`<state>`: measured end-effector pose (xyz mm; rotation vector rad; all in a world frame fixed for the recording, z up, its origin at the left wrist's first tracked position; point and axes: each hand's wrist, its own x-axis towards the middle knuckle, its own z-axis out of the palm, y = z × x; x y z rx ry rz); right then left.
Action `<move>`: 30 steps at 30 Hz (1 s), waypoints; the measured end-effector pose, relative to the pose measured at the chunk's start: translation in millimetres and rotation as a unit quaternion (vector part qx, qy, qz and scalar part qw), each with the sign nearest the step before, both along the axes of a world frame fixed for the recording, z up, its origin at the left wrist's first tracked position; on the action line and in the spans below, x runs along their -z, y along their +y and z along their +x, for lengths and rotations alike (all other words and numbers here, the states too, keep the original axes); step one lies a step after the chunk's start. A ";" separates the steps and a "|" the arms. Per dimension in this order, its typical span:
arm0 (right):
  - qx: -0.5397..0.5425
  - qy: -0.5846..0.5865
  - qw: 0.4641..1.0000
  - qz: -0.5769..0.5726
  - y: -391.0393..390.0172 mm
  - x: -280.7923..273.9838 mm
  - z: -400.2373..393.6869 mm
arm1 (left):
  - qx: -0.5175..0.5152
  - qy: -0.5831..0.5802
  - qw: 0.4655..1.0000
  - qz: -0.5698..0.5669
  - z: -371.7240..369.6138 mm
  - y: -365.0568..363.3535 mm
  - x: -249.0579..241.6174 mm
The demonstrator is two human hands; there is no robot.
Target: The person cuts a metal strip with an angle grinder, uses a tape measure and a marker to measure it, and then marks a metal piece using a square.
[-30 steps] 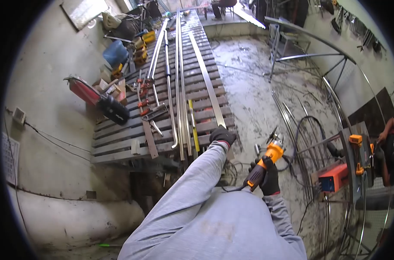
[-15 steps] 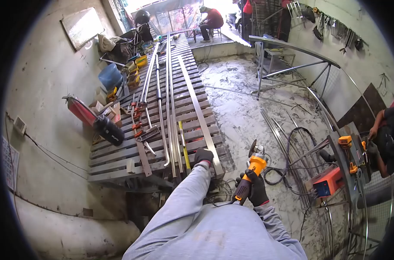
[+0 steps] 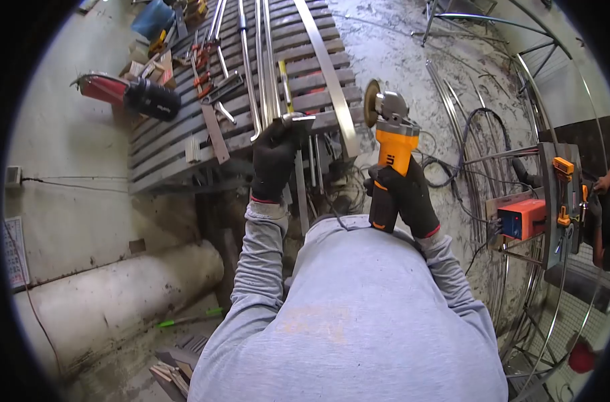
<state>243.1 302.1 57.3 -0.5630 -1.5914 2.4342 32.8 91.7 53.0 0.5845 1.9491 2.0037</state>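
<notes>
My right hand (image 3: 412, 194), in a black glove, is wrapped round the dark handle of an orange angle grinder (image 3: 395, 144). The grinder points away from me, its round disc (image 3: 371, 102) at upper left and clear of any metal. My left hand (image 3: 277, 157), gloved too, is closed on a short metal piece (image 3: 299, 120) near the front end of the slatted bench (image 3: 164, 167); its full shape is partly hidden by the fingers. A long flat metal bar (image 3: 324, 63) lies along the bench's right side, between the two hands and beyond them.
Long metal tubes (image 3: 268, 60), a yellow strip (image 3: 286, 87), clamps (image 3: 201, 79) and a black bottle (image 3: 151, 99) lie on the bench. An orange machine (image 3: 521, 219) and cables (image 3: 460, 144) are at right. Another person's arm (image 3: 606, 181) shows at the right edge.
The view has tilted down. My left hand has left the flat bar's end, moved left and now holds up a short metal piece. My right hand has brought the grinder higher and closer.
</notes>
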 end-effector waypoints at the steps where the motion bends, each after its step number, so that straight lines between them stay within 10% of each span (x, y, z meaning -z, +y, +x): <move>1: -0.029 0.008 0.999 0.017 -1.6 -3.4 -4.2 | -0.030 0.032 0.999 -0.009 2.5 -1.7 -1.5; 30: -0.135 0.012 0.982 0.134 -39.1 -20.7 -34.8 | -0.098 0.313 0.926 -0.189 -5.5 -12.9 -31.4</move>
